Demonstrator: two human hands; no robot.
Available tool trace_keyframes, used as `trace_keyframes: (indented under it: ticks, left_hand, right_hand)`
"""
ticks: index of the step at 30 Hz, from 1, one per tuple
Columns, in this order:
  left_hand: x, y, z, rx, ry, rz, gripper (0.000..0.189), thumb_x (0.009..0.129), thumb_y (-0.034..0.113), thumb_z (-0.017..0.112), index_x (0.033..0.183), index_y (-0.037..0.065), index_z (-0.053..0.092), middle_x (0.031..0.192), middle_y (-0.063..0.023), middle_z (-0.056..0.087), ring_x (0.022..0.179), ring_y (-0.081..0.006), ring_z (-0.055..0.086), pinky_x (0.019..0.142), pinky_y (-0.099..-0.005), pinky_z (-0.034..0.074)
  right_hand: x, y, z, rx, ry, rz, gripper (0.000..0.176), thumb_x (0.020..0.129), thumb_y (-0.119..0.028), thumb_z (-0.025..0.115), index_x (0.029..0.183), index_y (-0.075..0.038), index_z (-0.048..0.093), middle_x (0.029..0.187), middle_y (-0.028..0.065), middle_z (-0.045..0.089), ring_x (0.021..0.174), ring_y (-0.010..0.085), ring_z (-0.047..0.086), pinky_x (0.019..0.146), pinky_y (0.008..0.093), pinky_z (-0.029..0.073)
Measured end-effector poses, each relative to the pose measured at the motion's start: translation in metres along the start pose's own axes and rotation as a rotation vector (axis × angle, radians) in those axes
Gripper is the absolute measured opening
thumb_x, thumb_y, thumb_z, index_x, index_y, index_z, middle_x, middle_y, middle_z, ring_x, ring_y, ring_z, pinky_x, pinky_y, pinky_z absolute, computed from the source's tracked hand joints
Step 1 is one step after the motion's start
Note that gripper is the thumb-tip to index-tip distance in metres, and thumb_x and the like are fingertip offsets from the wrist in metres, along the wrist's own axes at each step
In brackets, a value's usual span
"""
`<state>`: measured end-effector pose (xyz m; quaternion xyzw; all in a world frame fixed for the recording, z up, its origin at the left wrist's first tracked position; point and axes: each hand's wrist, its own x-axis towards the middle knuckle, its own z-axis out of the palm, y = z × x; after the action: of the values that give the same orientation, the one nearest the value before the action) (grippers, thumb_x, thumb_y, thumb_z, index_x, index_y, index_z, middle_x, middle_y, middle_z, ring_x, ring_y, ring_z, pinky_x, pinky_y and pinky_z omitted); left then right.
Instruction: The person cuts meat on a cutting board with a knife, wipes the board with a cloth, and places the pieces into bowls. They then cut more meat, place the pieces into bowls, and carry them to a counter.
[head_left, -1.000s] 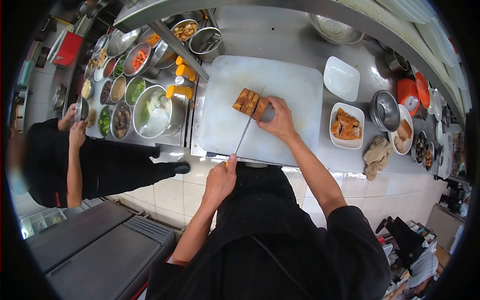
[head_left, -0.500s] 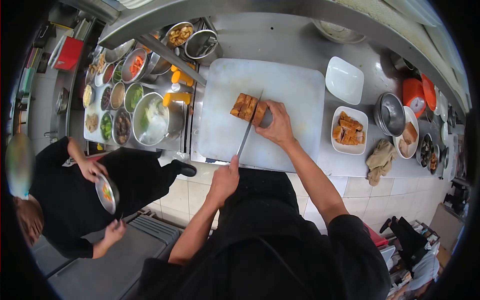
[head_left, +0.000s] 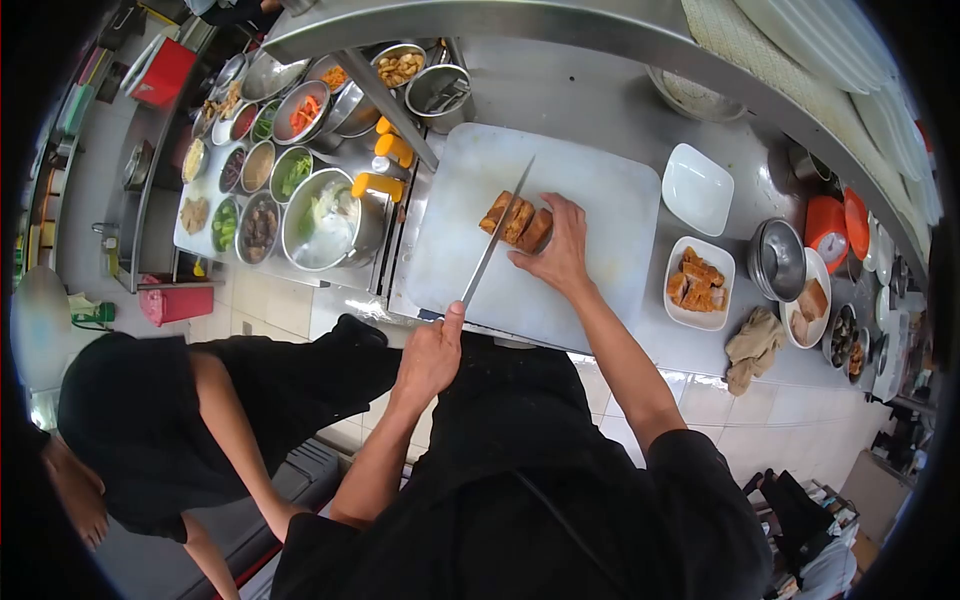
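My left hand (head_left: 432,350) is closed round the handle of a long knife (head_left: 488,250), thumb along its top. The blade slants across a browned, crisp-looking block of roast meat (head_left: 517,222), cut into thick pieces that still sit together. At the right end of the meat, my right hand (head_left: 562,245) pinches it between thumb and fingers. Under the meat lies a large white cutting board (head_left: 600,200). To the right, a square white bowl (head_left: 698,314) holds cut pieces of similar meat.
Another white bowl (head_left: 698,190) stands behind it. Stacked metal bowls (head_left: 778,258), a red kitchen scale (head_left: 826,228) and a crumpled cloth (head_left: 755,348) are at the right. Vegetable containers and a big metal pot (head_left: 375,235) stand left. A co-worker (head_left: 135,430) bends over close at my left.
My knife has shifted left across the meat, over its left part. My right hand stays at the meat's right end. The co-worker, earlier holding a metal bowl, now bends with arms reaching down.
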<state>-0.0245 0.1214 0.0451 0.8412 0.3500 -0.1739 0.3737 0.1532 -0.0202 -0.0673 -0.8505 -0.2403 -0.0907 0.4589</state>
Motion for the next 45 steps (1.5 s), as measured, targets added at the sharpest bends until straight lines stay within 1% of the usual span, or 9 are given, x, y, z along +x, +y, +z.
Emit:
trace_keyframes:
  ticks: [3,9,25,29,33,36,39,43,45]
  left_hand:
    - [0.002,-0.005,0.002,0.035,-0.009,0.007,0.079,0.099,0.059,0.030,0.080,-0.010,0.063,0.080,-0.0366,0.060,0.087,-0.0539,0.058,0.078,-0.0540,0.045]
    - [-0.006,0.000,-0.006,0.067,-0.027,-0.076,0.078,0.099,0.059,0.031,0.080,-0.010,0.065,0.084,-0.0367,0.061,0.091,-0.0535,0.058,0.083,-0.0536,0.045]
    - [0.014,-0.005,0.005,0.146,-0.057,-0.105,0.079,0.099,0.057,0.032,0.086,-0.013,0.067,0.090,-0.0403,0.060,0.097,-0.0538,0.058,0.088,-0.0534,0.045]
    - [0.026,-0.019,0.027,0.122,-0.013,-0.034,0.079,0.099,0.056,0.030,0.085,-0.013,0.066,0.090,-0.0406,0.060,0.096,-0.0538,0.058,0.089,-0.0535,0.045]
    - [0.012,-0.023,0.015,0.160,-0.070,-0.131,0.079,0.100,0.054,0.029,0.080,-0.014,0.065,0.086,-0.0409,0.059,0.094,-0.0550,0.058,0.088,-0.0540,0.045]
    - [0.039,-0.028,0.031,0.149,-0.063,0.031,0.079,0.100,0.054,0.029,0.080,-0.014,0.065,0.085,-0.0422,0.058,0.095,-0.0553,0.057,0.088,-0.0542,0.045]
    - [0.073,-0.012,0.046,0.072,-0.093,-0.011,0.079,0.100,0.054,0.029,0.082,-0.014,0.065,0.087,-0.0430,0.058,0.096,-0.0556,0.057,0.090,-0.0548,0.044]
    - [0.054,-0.019,0.038,0.079,-0.064,0.064,0.078,0.100,0.053,0.029,0.083,-0.014,0.065,0.089,-0.0420,0.058,0.098,-0.0551,0.056,0.090,-0.0547,0.044]
    - [0.026,-0.045,0.026,0.113,-0.113,0.007,0.077,0.100,0.054,0.030,0.086,-0.013,0.066,0.090,-0.0399,0.060,0.098,-0.0540,0.057,0.089,-0.0535,0.045]
  right_hand:
    - [0.003,0.011,0.011,0.023,-0.101,-0.007,0.072,0.053,-0.021,0.084,0.116,-0.008,0.052,0.114,0.0099,0.059,0.108,0.0317,0.051,0.093,0.0444,0.038]
    - [0.003,0.013,0.013,0.027,-0.058,-0.037,0.062,0.053,-0.018,0.081,0.109,-0.009,0.056,0.105,0.0061,0.062,0.102,0.0291,0.055,0.087,0.0416,0.039]
    - [0.000,0.016,0.018,0.004,-0.048,-0.019,0.063,0.053,-0.018,0.078,0.112,-0.010,0.056,0.105,0.0071,0.061,0.104,0.0279,0.054,0.086,0.0401,0.038]
    - [0.002,0.014,0.017,-0.007,-0.051,-0.014,0.064,0.053,-0.017,0.078,0.112,-0.009,0.056,0.104,0.0082,0.061,0.103,0.0294,0.054,0.086,0.0408,0.038]
    - [0.002,0.014,0.017,-0.034,-0.064,-0.029,0.065,0.052,-0.016,0.079,0.112,-0.007,0.056,0.104,0.0102,0.062,0.103,0.0318,0.055,0.087,0.0421,0.039]
    - [0.002,0.014,0.019,-0.037,-0.043,-0.023,0.065,0.052,-0.016,0.079,0.112,-0.007,0.056,0.105,0.0111,0.061,0.104,0.0321,0.054,0.087,0.0425,0.039]
    - [0.002,0.014,0.019,-0.042,-0.069,-0.002,0.065,0.053,-0.017,0.079,0.112,-0.006,0.056,0.105,0.0121,0.061,0.105,0.0333,0.053,0.088,0.0438,0.040]
    - [0.003,0.017,0.021,-0.037,0.004,0.007,0.065,0.053,-0.017,0.079,0.113,-0.005,0.055,0.106,0.0133,0.061,0.104,0.0350,0.053,0.090,0.0454,0.041]
    - [-0.002,0.017,0.022,-0.040,-0.031,0.036,0.073,0.053,-0.016,0.080,0.119,-0.005,0.052,0.113,0.0143,0.058,0.109,0.0361,0.050,0.093,0.0465,0.041]
